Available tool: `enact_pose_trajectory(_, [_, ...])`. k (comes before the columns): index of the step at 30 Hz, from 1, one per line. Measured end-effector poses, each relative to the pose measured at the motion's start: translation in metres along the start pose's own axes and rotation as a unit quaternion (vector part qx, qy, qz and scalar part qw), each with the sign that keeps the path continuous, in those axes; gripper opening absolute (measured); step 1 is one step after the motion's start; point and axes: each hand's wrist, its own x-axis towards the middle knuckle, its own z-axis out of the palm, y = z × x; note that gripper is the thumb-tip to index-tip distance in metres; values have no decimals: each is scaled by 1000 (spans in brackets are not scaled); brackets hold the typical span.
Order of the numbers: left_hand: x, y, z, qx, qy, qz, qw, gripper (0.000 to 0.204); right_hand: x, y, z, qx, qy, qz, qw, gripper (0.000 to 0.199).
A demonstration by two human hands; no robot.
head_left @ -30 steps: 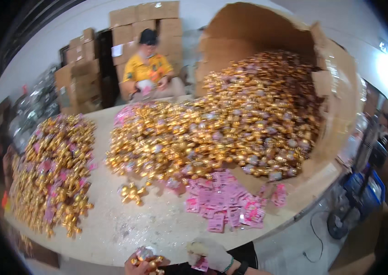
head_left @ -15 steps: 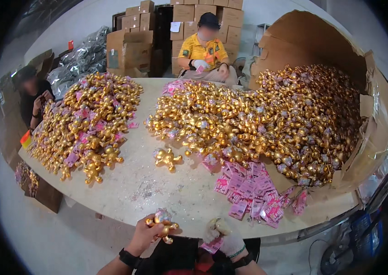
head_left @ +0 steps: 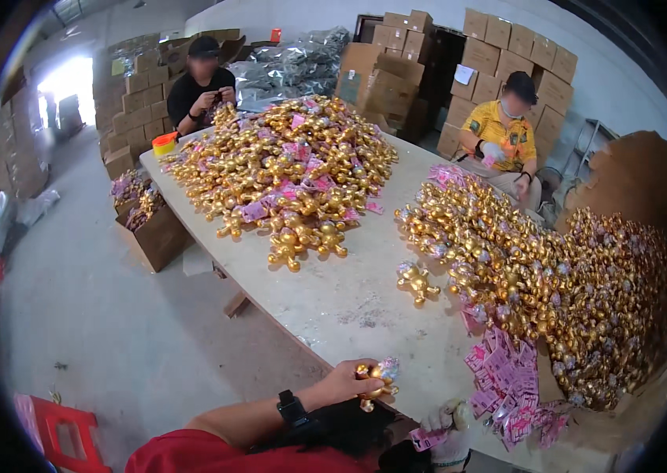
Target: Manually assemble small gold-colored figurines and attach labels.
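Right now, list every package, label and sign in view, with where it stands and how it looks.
Pink label cards: loose heap, table's near right, small rectangles.
One pink card: in the gloved right hand.
Brown cartons: stacked at the back wall, one bearing a white sheet.
Open brown carton: on the floor, left of the table.
Silvery bags: piled far behind.

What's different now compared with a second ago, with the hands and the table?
The view has swung left, so the table and gold piles sit further right and a second seated person shows. The left hand has kept its grip on the gold figure and moved slightly further over the table edge. The gloved right hand still holds a pink card. The piles and pink cards lie as before.
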Motion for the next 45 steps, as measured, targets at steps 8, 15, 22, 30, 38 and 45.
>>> enact_pose_trajectory(8, [-3,18,5,-8,-4,-65,998,40,-5,-15,15,55,-40,51,996,28])
enact_pose_trajectory(15, [-1,10,4,-49,17,-107,993,43,-5,-18,5,40,-12,72,996,26])
enact_pose_trajectory(22, [2,11,6,-27,41,-105,993,50,-6,-18,-13,19,-22,110,993,16])
enact_pose_trajectory(30, [-1,16,11,-38,70,-86,993,47,-8,-12,-28,-21,-59,125,990,16])
enact_pose_trajectory(38, [4,22,25,-45,112,-69,990,46,-12,-26,-17,-18,-52,117,992,19])
enact_pose_trajectory(45, [4,17,18,-45,69,-50,995,47,-15,-38,-6,16,-52,129,990,21])
